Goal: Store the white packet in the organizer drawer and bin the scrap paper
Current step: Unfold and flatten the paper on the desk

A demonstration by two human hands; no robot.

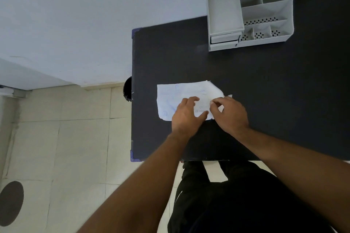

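Observation:
A crumpled white scrap paper (180,94) with blue scribbles lies flat near the front left of the black table (274,91). My left hand (186,114) rests on its lower middle with the fingers spread. My right hand (232,113) is at the paper's torn right edge, thumb and forefinger pinched on it. A small white piece (229,96) shows just beyond my right knuckles; I cannot tell if it is the white packet. The grey-white organizer (224,7) stands at the table's far right, with its small drawers (223,40) at its front left and the lowest one pulled slightly out.
A dark round object (128,89) sits just past the table's left edge, at floor level. The floor to the left is pale tile with a dark round patch (11,203). A white wall runs behind the table. My dark-clothed legs are below the front edge.

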